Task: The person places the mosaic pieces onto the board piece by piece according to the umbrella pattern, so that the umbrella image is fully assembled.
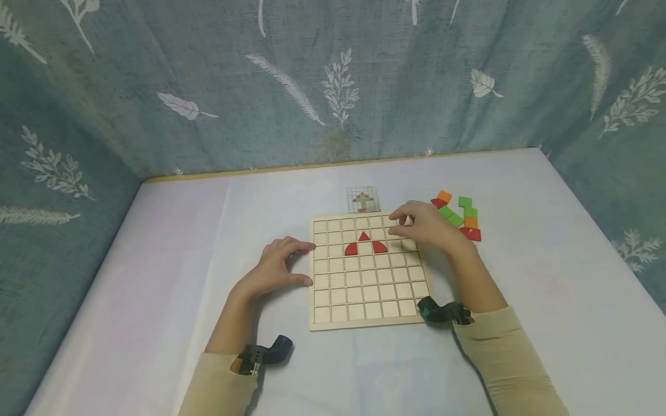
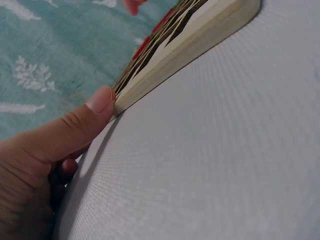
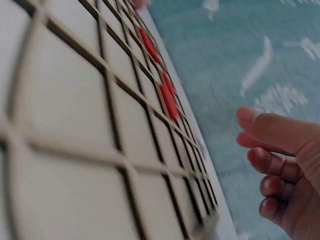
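A wooden grid board (image 1: pixel 364 325) lies on the table. Set in its upper cells are a red triangle (image 1: pixel 364 236) and two red quarter-round pieces, one lower left (image 1: pixel 351 249) and one lower right (image 1: pixel 380 247). My left hand (image 1: pixel 273 268) touches the board's left edge with thumb and fingertips spread apart; its thumb (image 2: pixel 102 102) rests at the edge in the left wrist view. Over the board's upper right cells hovers my right hand (image 1: pixel 428 225), thumb and index finger apart. Nothing shows between those fingers in the right wrist view.
Just behind the board lies a small pattern card (image 1: pixel 356 199) with a gridded picture. Right of the board, loose green (image 1: pixel 465 201), orange (image 1: pixel 444 196) and red (image 1: pixel 470 233) pieces are scattered. A patterned curtain (image 1: pixel 312 86) hangs along the table's back edge.
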`<state>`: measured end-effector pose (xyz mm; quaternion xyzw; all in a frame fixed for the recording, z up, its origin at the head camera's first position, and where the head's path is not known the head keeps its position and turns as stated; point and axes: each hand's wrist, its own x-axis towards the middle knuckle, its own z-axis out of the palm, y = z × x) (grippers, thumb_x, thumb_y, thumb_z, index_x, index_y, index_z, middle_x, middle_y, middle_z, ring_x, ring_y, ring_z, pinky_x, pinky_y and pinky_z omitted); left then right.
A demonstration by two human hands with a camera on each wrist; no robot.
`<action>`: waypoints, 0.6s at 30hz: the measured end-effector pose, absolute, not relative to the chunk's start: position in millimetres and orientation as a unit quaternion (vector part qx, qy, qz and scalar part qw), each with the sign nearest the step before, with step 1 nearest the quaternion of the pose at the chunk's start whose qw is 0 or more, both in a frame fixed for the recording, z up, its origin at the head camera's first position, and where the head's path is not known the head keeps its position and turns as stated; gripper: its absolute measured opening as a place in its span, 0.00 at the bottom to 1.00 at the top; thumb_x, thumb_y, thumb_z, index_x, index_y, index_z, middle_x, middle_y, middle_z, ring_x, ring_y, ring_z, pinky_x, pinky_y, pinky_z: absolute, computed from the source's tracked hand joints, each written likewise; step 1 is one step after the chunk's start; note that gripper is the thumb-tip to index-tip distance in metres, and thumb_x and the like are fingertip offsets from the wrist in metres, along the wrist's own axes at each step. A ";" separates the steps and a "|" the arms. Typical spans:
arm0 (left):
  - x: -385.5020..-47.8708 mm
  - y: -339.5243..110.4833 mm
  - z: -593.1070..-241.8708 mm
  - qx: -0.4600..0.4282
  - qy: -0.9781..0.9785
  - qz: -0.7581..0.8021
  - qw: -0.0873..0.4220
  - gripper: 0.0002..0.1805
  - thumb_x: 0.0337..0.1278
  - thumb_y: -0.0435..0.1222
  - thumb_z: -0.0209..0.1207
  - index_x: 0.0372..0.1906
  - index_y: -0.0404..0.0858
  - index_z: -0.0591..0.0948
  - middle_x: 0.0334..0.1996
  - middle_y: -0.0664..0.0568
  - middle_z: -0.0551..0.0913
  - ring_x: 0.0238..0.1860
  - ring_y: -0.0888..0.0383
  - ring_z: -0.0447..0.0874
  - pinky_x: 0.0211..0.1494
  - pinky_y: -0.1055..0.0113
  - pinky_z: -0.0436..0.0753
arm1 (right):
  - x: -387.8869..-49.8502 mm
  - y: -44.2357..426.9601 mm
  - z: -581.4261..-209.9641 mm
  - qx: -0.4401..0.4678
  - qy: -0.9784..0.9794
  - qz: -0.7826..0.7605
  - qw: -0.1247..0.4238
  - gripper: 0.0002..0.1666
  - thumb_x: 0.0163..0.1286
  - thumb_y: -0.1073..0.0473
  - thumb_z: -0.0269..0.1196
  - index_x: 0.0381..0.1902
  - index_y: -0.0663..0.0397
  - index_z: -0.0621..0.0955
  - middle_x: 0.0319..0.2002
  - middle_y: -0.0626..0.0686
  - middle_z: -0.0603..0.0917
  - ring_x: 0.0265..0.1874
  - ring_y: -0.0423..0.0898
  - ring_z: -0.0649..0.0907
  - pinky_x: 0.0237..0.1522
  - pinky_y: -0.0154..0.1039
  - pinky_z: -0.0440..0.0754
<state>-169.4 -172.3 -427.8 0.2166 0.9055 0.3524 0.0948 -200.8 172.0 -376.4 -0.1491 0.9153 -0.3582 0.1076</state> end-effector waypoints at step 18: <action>-166.8 -169.5 -430.7 0.222 0.903 0.355 0.092 0.41 0.29 0.48 0.76 0.58 0.47 0.76 0.51 0.51 0.77 0.51 0.52 0.66 0.57 0.53 0.57 | -194.1 258.2 -382.8 -0.028 0.935 -0.326 0.140 0.20 0.60 0.60 0.65 0.49 0.65 0.80 0.44 0.62 0.80 0.41 0.53 0.76 0.40 0.39 0.73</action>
